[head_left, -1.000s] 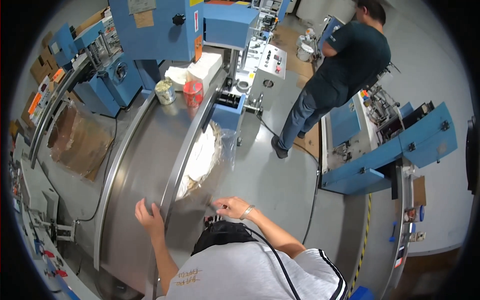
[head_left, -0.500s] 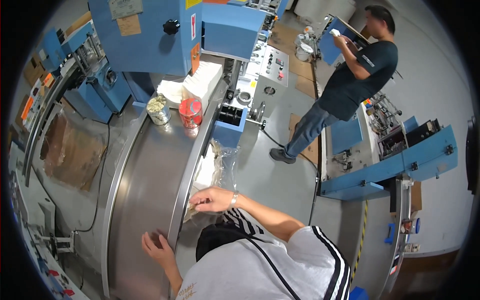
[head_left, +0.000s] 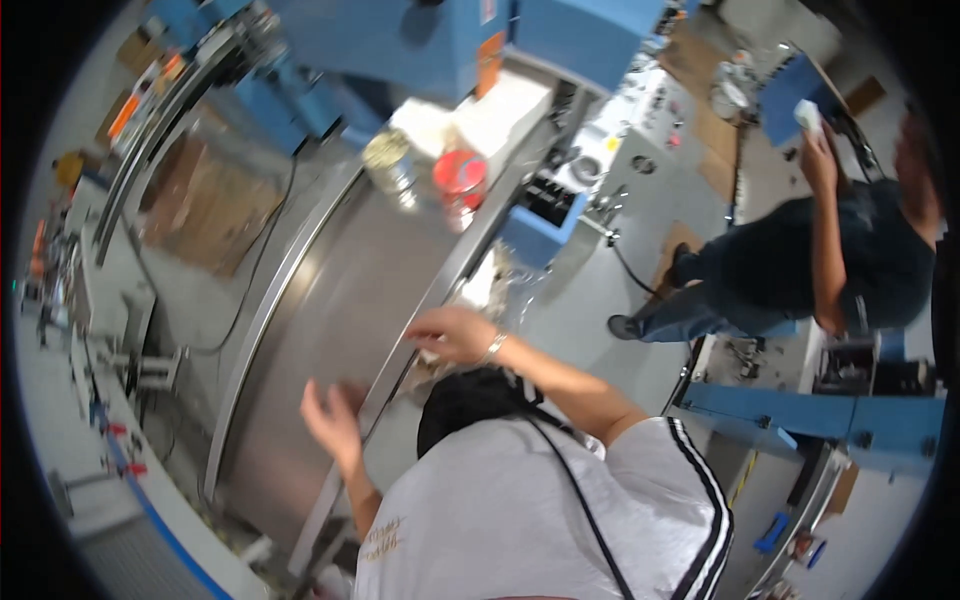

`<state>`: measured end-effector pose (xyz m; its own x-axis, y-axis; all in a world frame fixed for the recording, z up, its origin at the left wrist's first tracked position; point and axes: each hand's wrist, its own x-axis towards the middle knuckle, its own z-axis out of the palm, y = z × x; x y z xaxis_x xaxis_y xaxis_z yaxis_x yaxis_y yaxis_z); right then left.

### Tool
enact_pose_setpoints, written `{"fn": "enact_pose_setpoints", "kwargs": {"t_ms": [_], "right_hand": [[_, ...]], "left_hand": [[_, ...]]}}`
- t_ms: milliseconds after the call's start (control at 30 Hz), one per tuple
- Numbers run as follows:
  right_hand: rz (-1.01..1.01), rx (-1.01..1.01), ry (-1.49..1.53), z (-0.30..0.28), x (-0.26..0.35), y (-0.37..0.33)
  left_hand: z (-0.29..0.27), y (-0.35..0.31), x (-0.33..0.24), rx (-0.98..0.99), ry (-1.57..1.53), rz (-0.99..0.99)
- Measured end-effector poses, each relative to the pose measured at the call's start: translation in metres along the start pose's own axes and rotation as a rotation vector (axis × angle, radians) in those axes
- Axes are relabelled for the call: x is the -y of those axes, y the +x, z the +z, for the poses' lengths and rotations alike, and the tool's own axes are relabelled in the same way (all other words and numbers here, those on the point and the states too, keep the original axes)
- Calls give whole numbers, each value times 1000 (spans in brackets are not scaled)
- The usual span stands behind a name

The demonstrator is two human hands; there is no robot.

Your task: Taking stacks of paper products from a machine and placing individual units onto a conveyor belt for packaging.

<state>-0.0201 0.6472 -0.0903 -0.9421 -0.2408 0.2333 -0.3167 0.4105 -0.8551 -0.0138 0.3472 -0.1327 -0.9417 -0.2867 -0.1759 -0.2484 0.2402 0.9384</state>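
Observation:
My left hand (head_left: 333,425) hovers just over the near right part of the bare metal table (head_left: 330,340), its fingers apart and nothing in them. At the table's right rim is my right hand (head_left: 458,335), fingers curled and blurred, so whether it holds anything is unclear. Just beyond it, beside the rim, hangs a clear plastic bag (head_left: 520,280) with pale contents. At the table's far end stand a red can (head_left: 460,178) and a pale gold-and-silver can (head_left: 388,158). Behind them lies a white stack of sheets (head_left: 510,112).
A large blue machine (head_left: 390,40) rises past the table's far end. On the right, another person (head_left: 790,260) in dark clothes holds a small white item. A brown sheet under plastic (head_left: 210,205) lies on the floor at left. A blue-panelled machine (head_left: 800,415) stands at lower right.
The view has swung and tilted, shifting the table, cans and other person, and it is blurrier. My hands keep about the same places by the table rim; the other person's stance has changed.

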Motion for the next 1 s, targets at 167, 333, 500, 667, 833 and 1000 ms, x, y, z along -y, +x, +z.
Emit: {"fn": "enact_pose_setpoints", "kwargs": {"t_ms": [167,333,500,667,833,1000], "right_hand": [[159,-10,24,-23,17,0],[153,7,-58,-26,13,1],[175,-40,-92,-23,12,-4],[130,-87,-132,-17,12,4],[91,-397,-374,-36,-10,57],[348,-540,-78,-79,-42,137]], "left_hand": [[99,22,-81,143,286,480],[167,65,-133,199,284,787],[237,114,-171,208,444,928],[294,173,-169,187,466,970],[301,205,-158,199,518,1041],[297,173,-176,20,583,836]]}}
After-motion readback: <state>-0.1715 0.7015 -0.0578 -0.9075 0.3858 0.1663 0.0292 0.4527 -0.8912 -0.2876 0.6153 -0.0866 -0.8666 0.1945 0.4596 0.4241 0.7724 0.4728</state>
